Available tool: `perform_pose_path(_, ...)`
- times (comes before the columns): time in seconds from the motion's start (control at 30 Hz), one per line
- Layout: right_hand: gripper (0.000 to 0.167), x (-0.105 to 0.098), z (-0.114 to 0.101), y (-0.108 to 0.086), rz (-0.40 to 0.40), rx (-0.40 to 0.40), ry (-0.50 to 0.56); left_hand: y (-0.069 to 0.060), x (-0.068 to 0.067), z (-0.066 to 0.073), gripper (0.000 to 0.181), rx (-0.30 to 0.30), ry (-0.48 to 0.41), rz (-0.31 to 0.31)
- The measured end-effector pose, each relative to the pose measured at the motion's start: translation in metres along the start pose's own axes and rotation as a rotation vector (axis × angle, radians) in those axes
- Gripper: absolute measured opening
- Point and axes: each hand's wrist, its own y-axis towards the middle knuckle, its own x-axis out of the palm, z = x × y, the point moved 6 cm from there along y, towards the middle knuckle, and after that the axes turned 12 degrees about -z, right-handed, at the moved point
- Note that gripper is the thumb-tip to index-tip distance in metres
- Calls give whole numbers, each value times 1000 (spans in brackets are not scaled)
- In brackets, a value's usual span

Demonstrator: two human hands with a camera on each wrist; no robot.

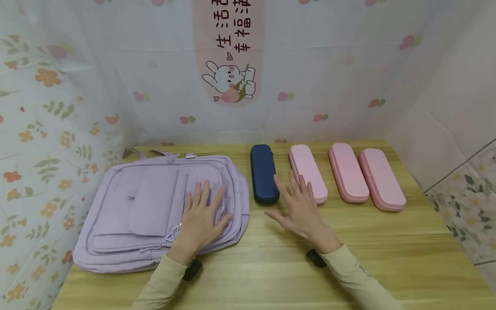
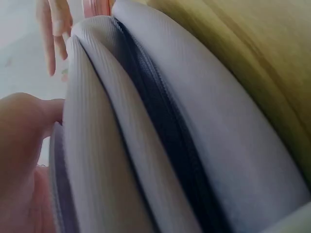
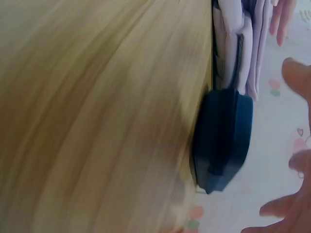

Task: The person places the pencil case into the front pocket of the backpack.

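Backpack [image 1: 157,210] whole in head view only

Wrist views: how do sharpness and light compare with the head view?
Head: bright and mostly sharp, with a pale sheen on the table; left wrist: dimmer, the backpack soft up close; right wrist: also dim, navy case soft-edged, wood grain smeared.

A: Bags, count?
B: One backpack [image 1: 151,199], lilac.
A: Cases?
B: Four in all. Dark blue case [image 1: 264,172], one. Pink cases [image 1: 307,164] [image 1: 349,174] [image 1: 383,180], three.
A: Hands?
B: Two: one left hand [image 1: 199,220], one right hand [image 1: 301,212].
A: Sleeves?
B: Two sleeves [image 1: 158,286] [image 1: 363,278]. Black wrist pieces [image 1: 192,269] [image 1: 316,258], also two, one per wrist.
A: Furniture?
B: One table [image 1: 256,282], wood-grained.
A: Backdrop?
B: Rabbit drawing [image 1: 230,78], one. Columns of writing [image 1: 222,23] [image 1: 242,23] in view, two.
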Motion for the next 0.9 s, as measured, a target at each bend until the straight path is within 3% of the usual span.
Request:
perform_pose_path(0.13, 103, 7, -7, 8, 49, -22, -10, -2, 2, -1, 70, 10, 9, 28)
perform_pose_path(0.37, 109, 22, -7, 21, 28, 116, 90, 0, 5, -1, 66, 27, -31, 37)
perform_pose_path(0.5, 110, 30, -7, 27, 33, 192, 189, -1, 3, -1, 60, 55, -58, 128)
perform_pose_path(0.7, 106, 36, -8, 38, 78, 327, 356, -5, -1, 1, 29, 118, -86, 300)
perform_pose_path(0.9, 91, 39, -6, 40, 156, 384, 392, -4, -4, 0, 15, 107, -81, 355)
